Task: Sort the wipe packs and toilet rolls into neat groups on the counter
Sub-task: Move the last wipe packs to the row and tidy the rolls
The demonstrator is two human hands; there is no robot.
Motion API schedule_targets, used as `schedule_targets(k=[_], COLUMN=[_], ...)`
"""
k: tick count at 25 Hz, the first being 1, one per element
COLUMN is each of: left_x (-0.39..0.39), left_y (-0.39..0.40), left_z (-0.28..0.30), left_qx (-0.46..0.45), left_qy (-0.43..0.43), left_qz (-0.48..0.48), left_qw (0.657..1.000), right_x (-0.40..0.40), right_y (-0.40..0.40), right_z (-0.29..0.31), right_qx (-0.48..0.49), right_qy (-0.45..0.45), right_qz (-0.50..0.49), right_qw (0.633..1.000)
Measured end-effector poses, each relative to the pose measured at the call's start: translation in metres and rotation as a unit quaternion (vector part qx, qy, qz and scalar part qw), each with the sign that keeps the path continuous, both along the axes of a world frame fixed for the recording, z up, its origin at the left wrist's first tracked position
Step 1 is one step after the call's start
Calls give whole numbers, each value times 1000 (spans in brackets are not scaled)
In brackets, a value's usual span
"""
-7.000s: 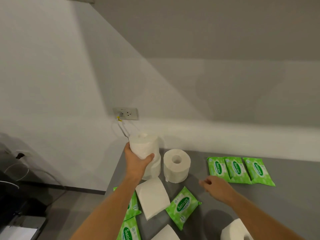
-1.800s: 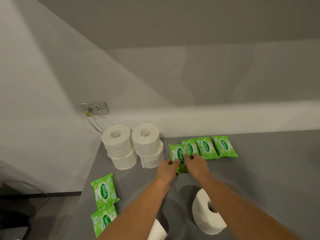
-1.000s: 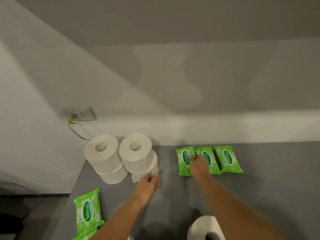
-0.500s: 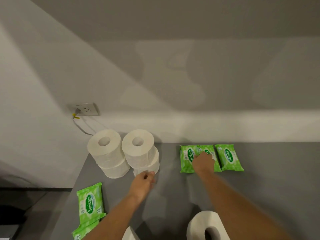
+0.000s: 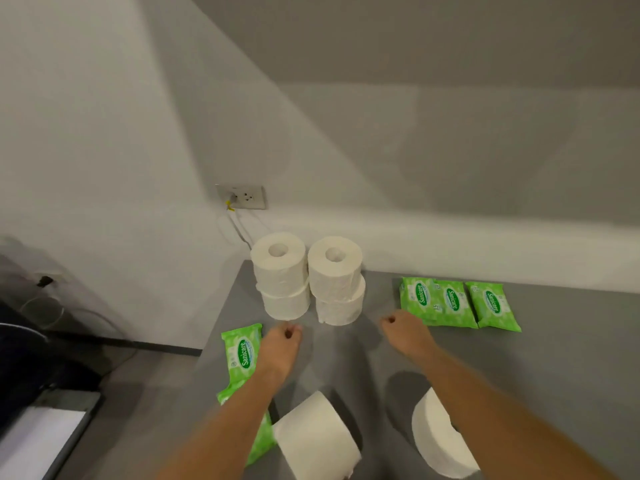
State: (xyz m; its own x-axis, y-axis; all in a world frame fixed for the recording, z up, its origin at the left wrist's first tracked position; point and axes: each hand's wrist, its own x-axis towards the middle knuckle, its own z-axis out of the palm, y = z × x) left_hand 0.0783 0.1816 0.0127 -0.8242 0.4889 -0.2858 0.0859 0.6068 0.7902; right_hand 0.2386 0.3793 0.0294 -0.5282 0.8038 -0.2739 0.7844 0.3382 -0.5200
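A: Grey tabletop run into a corner of pale walls, a socket with a cable low on the wall at about 11 o'clock. What's sorted so far?

B: Four toilet rolls stacked two on two at 12 o'clock, touching each other, and a row of three wipe packs at 2 o'clock, edges overlapping or touching.

A: And the loose pieces?

B: Two rolls near the bottom edge: a near roll lying on its side at 6 o'clock, and a right roll at 5 o'clock. Two loose packs at 8 o'clock: an upper pack, its long axis running toward the stack, and a lower pack mostly covered by the forearm.

A: Which hand is closer to what?

B: The left hand hovers just beside the upper pack, which lies to its left, at 9 o'clock from the fingers. I'd judge that the likelier next pick. The right hand sits just short of the pack row, with the right roll back along its forearm.

A: Fingers?

B: Both hands loosely curled, holding nothing.

A: Anything unclear?

B: The right roll is cut partly by the arm, so its core direction is hard to read. The lower pack's full outline is hidden, and the arms are blurred.
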Motion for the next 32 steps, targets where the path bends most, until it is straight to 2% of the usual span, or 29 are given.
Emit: schedule_targets(k=[4, 10, 15, 21, 29, 32], left_x=[-21, -52, -67, -79, -77, -73], left_y=[-49, -90, -94, -89, -74, -66], left_z=[-9, -35, -54, -55, -37, -22], left_qx=[-19, -90, -114, -118, -4, 27], left_qy=[51, 67, -14, -63, -137, -157], left_qz=[42, 81, 93, 62, 27, -25], left_qw=[998, 990, 989, 989, 990, 987], right_x=[-15, -27, -23, -17, -34, -43], right_y=[-38, -67, -80, -87, -90, -89], right_z=[0, -1, -2, -5, 4, 10], right_qx=[-4, -19, 11, -3, -7, -36], right_qy=[-1, 3, -30, -36, -10, 21], right_qz=[18, 17, 16, -18, -17, 14], right_qw=[1000, 1000, 999, 999, 1000, 999])
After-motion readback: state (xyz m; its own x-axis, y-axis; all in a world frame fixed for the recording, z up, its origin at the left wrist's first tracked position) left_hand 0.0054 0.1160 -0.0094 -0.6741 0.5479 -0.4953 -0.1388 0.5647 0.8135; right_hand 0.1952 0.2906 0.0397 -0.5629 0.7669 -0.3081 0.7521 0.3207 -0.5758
